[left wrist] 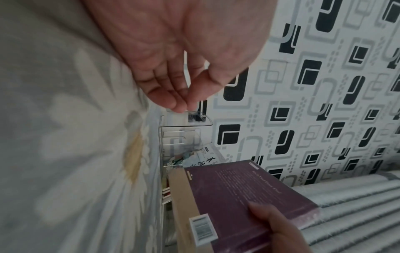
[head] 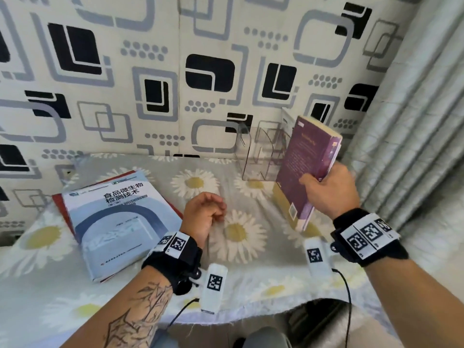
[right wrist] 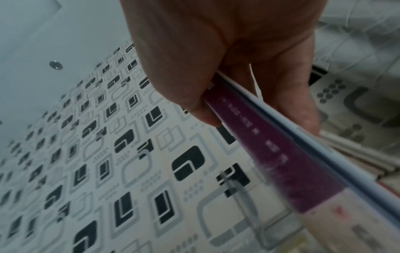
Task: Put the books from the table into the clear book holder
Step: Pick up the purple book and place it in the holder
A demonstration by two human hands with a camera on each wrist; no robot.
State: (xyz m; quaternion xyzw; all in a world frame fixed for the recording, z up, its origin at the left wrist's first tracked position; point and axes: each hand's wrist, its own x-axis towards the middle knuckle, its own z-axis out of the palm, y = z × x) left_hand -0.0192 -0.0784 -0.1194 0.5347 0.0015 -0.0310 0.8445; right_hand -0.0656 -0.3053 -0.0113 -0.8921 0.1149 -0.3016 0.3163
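Beside the clear holder (head: 261, 151), purple book (head: 308, 159) gripped by right hand (head: 329, 189) (upright), left hand (head: 204, 212) loosely curled, empty

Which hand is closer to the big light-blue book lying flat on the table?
Left. The left hand rests on the daisy cloth just beside the light-blue book; the right hand is far off, holding the purple book.

Right hand (head: 329, 190) clenched, left hand (head: 204, 212) slack

Books (head: 118, 222) left of holder (head: 261, 151)
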